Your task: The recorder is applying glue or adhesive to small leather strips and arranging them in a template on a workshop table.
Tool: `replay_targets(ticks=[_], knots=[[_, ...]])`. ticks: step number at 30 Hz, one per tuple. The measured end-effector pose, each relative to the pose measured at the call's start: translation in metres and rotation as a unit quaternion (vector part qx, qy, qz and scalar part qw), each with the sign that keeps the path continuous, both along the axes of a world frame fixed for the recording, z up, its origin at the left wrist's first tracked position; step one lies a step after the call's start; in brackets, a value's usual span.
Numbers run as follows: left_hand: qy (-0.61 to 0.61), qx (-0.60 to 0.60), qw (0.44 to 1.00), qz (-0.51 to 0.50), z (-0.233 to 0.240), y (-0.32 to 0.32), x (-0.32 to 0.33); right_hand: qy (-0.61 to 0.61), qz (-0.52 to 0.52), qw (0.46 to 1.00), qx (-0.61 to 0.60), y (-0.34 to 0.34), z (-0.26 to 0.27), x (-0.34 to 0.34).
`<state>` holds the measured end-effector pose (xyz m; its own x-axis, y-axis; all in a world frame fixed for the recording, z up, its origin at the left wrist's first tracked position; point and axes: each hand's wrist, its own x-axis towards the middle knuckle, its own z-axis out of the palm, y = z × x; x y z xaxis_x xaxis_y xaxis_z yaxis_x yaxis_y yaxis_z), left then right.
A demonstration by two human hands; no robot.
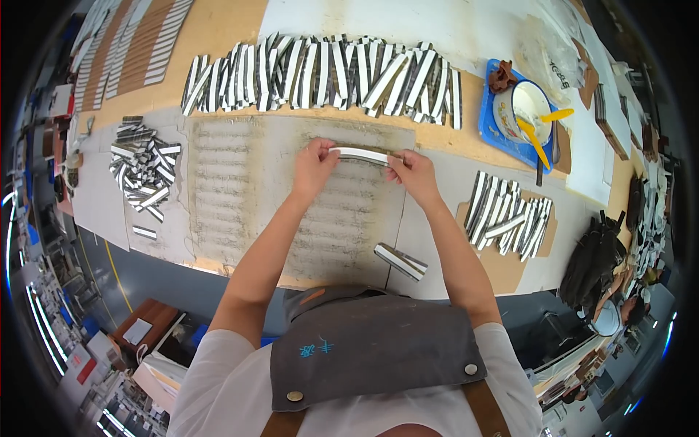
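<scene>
Between my two hands a narrow black-and-white strip is stretched, bowed slightly upward in the middle. My left hand pinches its left end between thumb and fingers. At the other end, my right hand grips it the same way. Below lies a grey board marked with rows of dark smears. Close to my body, a few loose strips rest at the board's right edge. Beyond my hands, a long row of similar strips lies overlapping across the table.
A heap of short striped pieces is on the left. To the right, more strips lie on brown card. A blue tray holds an enamel pot of white paste with yellow-handled tools. A person is at far right.
</scene>
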<state>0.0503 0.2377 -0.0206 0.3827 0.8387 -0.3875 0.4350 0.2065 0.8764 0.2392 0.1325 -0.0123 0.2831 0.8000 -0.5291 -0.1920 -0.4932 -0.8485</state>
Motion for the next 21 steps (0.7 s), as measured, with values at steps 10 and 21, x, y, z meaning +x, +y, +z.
replay_targets(ticks=[10,21], knots=[[0.146,0.246,0.956,-0.064,-0.017,0.036,0.008,-0.387,0.021,0.921,-0.039,0.041,-0.024,-0.010],[0.008,0.343,0.838,-0.423,0.007,-0.120,-0.002,-0.331,0.163,0.929,-0.007,-0.109,0.011,-0.032]])
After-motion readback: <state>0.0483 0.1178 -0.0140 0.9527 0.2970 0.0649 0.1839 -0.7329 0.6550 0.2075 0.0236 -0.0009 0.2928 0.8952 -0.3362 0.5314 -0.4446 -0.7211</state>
